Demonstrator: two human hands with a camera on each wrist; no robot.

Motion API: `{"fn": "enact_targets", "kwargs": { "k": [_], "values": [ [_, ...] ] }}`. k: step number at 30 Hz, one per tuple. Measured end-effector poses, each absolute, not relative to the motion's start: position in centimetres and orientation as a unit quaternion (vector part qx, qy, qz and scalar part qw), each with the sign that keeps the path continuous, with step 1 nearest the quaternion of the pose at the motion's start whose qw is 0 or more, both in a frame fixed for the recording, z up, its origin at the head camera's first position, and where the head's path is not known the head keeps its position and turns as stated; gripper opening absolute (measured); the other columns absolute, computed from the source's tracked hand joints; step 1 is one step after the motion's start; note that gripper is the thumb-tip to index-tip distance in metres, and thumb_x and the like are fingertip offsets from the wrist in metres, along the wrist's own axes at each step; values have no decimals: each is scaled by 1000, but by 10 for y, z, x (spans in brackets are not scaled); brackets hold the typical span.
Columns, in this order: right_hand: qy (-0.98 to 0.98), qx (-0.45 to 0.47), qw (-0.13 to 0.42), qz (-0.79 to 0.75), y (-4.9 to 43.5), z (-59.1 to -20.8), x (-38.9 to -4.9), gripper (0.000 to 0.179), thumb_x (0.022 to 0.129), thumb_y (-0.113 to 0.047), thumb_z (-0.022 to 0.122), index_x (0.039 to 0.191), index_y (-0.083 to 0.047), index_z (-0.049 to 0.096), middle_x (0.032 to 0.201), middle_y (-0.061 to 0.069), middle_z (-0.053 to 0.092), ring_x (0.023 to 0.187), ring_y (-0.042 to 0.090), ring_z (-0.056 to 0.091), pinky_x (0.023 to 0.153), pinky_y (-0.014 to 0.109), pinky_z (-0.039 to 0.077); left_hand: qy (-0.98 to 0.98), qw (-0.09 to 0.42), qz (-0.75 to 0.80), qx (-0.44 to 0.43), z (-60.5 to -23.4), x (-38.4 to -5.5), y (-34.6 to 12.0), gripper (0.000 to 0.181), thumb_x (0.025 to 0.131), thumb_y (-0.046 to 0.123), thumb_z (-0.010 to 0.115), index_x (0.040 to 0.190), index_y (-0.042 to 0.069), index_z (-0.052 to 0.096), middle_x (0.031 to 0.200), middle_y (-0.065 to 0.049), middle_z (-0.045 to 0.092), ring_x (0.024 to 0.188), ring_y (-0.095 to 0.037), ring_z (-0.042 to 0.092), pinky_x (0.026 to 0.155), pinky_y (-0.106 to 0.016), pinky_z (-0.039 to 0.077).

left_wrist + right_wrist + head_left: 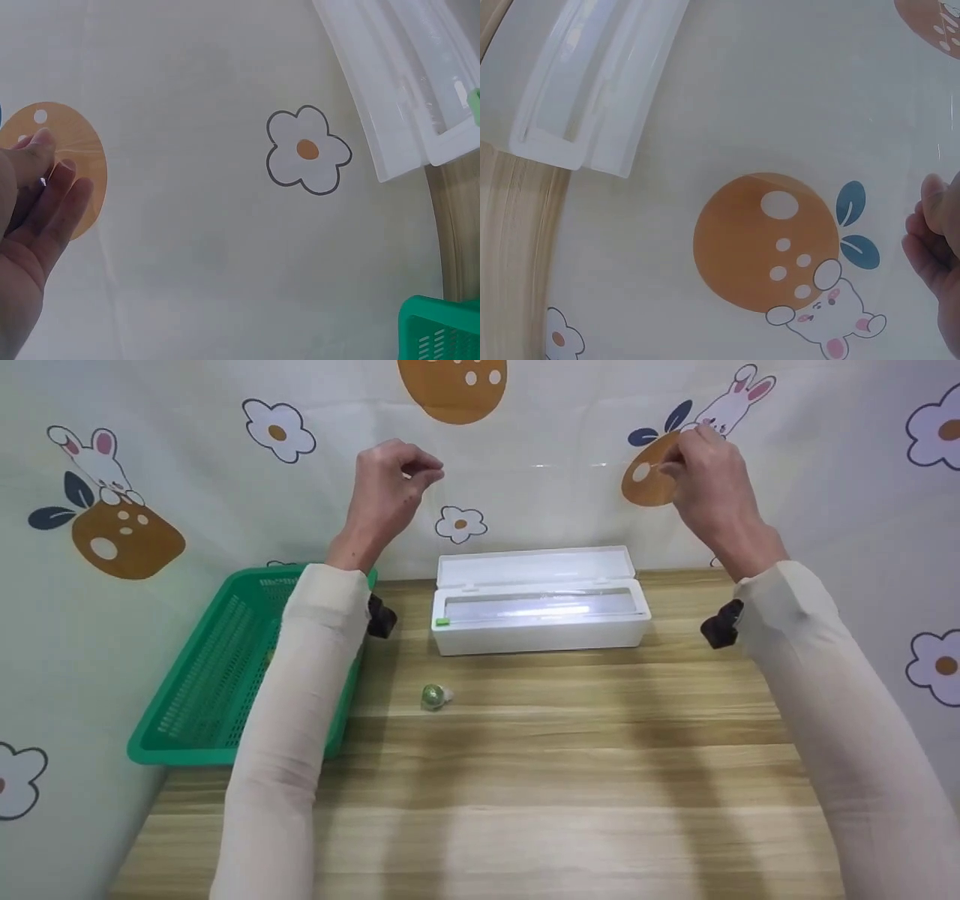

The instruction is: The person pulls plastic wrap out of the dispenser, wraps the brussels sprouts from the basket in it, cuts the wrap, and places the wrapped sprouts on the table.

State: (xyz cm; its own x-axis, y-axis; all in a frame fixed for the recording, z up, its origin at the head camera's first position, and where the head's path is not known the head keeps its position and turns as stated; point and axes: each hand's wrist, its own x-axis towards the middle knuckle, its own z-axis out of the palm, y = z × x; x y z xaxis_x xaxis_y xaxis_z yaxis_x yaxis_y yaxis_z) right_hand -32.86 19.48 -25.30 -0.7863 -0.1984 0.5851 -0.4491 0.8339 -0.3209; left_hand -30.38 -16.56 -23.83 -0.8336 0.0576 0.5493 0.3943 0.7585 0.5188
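Both hands are raised in front of the patterned backdrop, wide apart. My left hand (394,484) pinches with thumb and fingertips, and my right hand (709,472) does the same at about equal height. Between them stretches a sheet of clear cling film (598,465), almost invisible except for thin glints. Below and behind stands a white cling film dispenser box (540,637), its lid (532,566) tipped back and a green slider (442,622) at its left end. A small green ball wrapped in clear plastic (433,697) lies on the table in front of the box.
A green plastic basket (142,750) stands at the left, partly hidden behind the left sleeve (277,750). Its contents are mostly hidden. The wooden table (570,780) ends against the backdrop (540,510) printed with flowers, rabbits and oranges.
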Motion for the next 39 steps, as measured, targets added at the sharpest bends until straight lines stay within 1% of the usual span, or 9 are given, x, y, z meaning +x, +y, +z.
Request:
{"fn": "enact_targets", "kwargs": {
  "k": [6,7,10,13,17,21,28,32,39],
  "values": [
    [-912,176,281,241,193,-252,-328,22,101,-8,56,112,9,62,108,25,61,103,37,61,95,47,56,-897,265,-332,-121,-240,-302,-167,20,98,17,64,110,7,76,110,-9,73,99,-16,65,94,-19,53],
    [-910,174,283,247,193,-252,-328,22,101,-9,56,112,9,62,108,24,62,103,36,61,95,45,56,-895,270,-333,-122,-241,-302,-167,20,98,17,64,110,6,76,110,-10,73,99,-17,65,94,-19,53],
    [-904,165,289,269,193,-253,-326,23,102,-12,56,112,7,64,108,22,62,102,32,61,94,35,55,-892,279,-335,-122,-243,-301,-166,21,98,20,64,111,7,76,109,-9,72,99,-16,65,95,-17,52],
    [-895,167,304,281,192,-255,-322,22,102,-12,56,109,7,65,104,22,63,98,31,61,86,24,50,-887,287,-337,-129,-246,-297,-167,21,97,20,66,110,6,76,107,-10,72,97,-16,64,92,-18,53],
    [-886,186,325,274,194,-259,-313,21,101,-12,57,107,8,64,101,23,63,95,31,62,79,16,43,-884,287,-340,-142,-249,-286,-168,21,97,19,66,108,4,75,104,-12,70,97,-17,64,87,-23,54],
    [-875,205,343,276,196,-262,-302,19,101,-10,57,105,8,63,99,23,63,91,30,62,76,9,37,-883,281,-345,-149,-249,-272,-168,21,97,20,66,108,6,75,105,-11,70,98,-16,65,87,-24,56],
    [-861,199,352,309,199,-268,-272,18,100,-9,59,101,9,62,94,22,60,83,15,52,69,12,33,-868,294,-357,-182,-259,-244,-170,19,96,18,67,108,6,75,102,-10,69,97,-15,66,87,-27,58],
    [-852,225,362,304,204,-274,-257,16,98,-6,60,99,10,60,92,24,59,81,15,51,69,11,34,-863,300,-354,-201,-265,-231,-173,17,96,15,67,106,4,75,100,-11,68,97,-16,64,87,-28,58],
    [-839,257,386,286,211,-277,-242,15,97,-5,62,95,9,60,90,25,60,81,9,50,72,6,35,-857,309,-349,-220,-264,-213,-173,15,94,14,70,103,3,76,98,-9,69,95,-15,65,86,-20,56]
  ]
}}
